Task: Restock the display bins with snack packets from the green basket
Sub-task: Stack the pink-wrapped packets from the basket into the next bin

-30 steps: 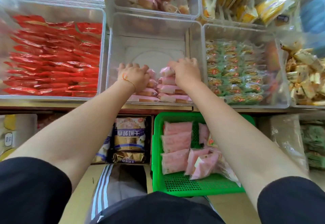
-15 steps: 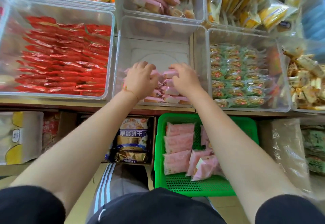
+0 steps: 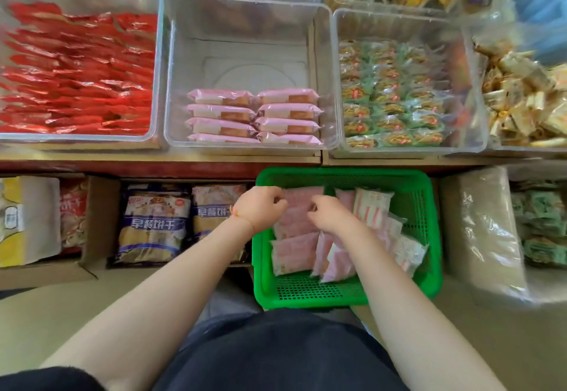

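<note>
My fingers were curled on both sides. The left hand [image 3: 260, 208] had its fingertips tucked down at the near-left edge of the top pink packet [image 3: 299, 206] in the green basket [image 3: 343, 297], and the right hand [image 3: 329, 214] had its fingers bent over the same packet from the three o'clock side. Whether either had actually pinched the wrapper or was only touching it, I could not tell; the knuckles hid the contact.

I judged this to be the reach-and-pick step: both hands were down in the basket, at six o'clock from the clear bin [image 3: 251, 53] being filled. That bin held two columns of pink packets [image 3: 254, 116] stacked along its near wall, with bare floor showing toward twelve o'clock, so there was plenty of room left.

The next move, as I read it, called for closing on a packet or a small bundle, lifting it clear of the basket rim, and carrying it toward twelve o'clock over the shelf edge into the bin.

The packets already in the bin lay with their long axes running nine to three o'clock. Those in the basket were mixed: the stack under my hands ran roughly nine to three as well, while several at about four o'clock stood tilted on edge, ends pointing toward twelve to one. Those would need turning before they matched the rows.
</note>
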Demonstrator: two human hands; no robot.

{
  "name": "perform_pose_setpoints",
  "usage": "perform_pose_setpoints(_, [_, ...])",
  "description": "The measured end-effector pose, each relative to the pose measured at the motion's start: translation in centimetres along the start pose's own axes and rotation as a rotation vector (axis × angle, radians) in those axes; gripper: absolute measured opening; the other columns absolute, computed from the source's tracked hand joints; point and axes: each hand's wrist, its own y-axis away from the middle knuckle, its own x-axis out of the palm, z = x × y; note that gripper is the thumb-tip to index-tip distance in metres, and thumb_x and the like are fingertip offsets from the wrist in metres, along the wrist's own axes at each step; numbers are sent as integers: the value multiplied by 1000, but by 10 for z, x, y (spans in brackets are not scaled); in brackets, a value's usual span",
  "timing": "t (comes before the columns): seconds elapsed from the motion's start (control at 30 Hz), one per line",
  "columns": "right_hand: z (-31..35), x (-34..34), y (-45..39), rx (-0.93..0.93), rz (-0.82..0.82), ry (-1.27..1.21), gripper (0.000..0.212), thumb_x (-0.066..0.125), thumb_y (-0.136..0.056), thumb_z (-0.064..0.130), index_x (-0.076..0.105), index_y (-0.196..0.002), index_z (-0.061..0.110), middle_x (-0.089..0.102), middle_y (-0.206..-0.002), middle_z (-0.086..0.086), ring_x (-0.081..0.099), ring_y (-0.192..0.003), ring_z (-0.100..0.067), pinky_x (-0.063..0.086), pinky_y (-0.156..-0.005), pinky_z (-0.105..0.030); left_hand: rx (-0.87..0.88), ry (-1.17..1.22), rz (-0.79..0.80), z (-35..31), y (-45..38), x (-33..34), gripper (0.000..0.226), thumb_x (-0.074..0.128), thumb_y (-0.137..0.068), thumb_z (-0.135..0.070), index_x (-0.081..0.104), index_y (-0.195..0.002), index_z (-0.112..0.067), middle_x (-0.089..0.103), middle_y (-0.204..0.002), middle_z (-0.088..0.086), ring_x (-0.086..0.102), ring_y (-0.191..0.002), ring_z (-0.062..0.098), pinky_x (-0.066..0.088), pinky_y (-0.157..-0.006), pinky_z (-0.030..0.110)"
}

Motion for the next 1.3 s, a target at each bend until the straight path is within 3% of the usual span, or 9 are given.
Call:
perform_pose_setpoints(0.17, [-59,38,4,71,311,432,106,83,-67,49,24,-152,22,41,-146,-11,41,-134,-33,39,-102,-42,-11,11,92,-9,2,36,26,49,-92,-27,71,-102,-20,71,-104,4,64,-96,26,52,-77,32])
perform_pose_setpoints(0.33, [-86,46,10,-13,191,457,93,69,-77,14,17,-154,23,35,-153,-8,27,-144,-28,21,-116,-50,-56,0,141,-19,7,57,26,49,-91,-24,72,-104,-20,70,-112,3,62,-103,25,50,-83,30])
perform_pose_setpoints(0.53, [-99,40,9,-85,132,404,61,72,-77,36,52,-131,17,46,-141,-11,33,-140,-31,16,-120,-53,-80,23,133,-27,8,65,27,49,-91,-20,74,-101,-15,70,-109,6,61,-100,26,51,-86,33])
perform_pose_setpoints(0.7, [-102,24,20,-86,96,-64,45,75,-75,36,50,-108,18,55,-105,2,55,-97,-21,47,-71,-32,-70,90,156,-34,12,63,28,59,-87,-34,70,-107,-18,69,-108,-1,62,-103,20,50,-89,31])
perform_pose_setpoints(0.83, [-96,3,28,-38,127,-511,74,76,-71,49,50,-134,22,55,-131,5,57,-113,-17,51,-91,-37,174,4,196,-54,17,59,97,64,-62,-72,39,-144,-28,53,-137,-5,51,-124,17,43,-104,39])
perform_pose_setpoints(0.97, [-81,-15,38,-20,230,-979,25,66,-90,35,63,-112,25,71,-114,-9,67,-107,-30,49,-102,-52,401,-359,5,-74,23,54,117,67,-57,-78,16,-153,-34,47,-141,-2,44,-129,24,34,-108,45])
perform_pose_setpoints(1.07, [-80,-22,45,-23,342,-1215,33,60,-95,29,61,-121,10,68,-108,-17,66,-101,-34,45,-102,-53,429,-449,-44,-80,24,49,121,63,-52,-77,6,-152,-40,47,-142,-1,47,-127,26,39,-104,47])
perform_pose_setpoints(1.17, [-83,-21,49,-88,422,-1416,50,58,-95,38,58,-132,5,61,-122,-25,61,-113,-38,43,-105,-54,326,-162,44,-84,25,33,112,71,-57,-58,14,-152,-40,52,-137,-1,55,-117,23,46,-92,36])
perform_pose_setpoints(1.3, [-82,-17,50,-95,420,-1577,71,54,-92,60,53,-139,6,61,-113,-18,61,-95,-29,51,-90,-44,126,851,297,-82,30,17,77,78,-66,-34,45,-135,-26,62,-122,9,63,-111,24,54,-92,37])
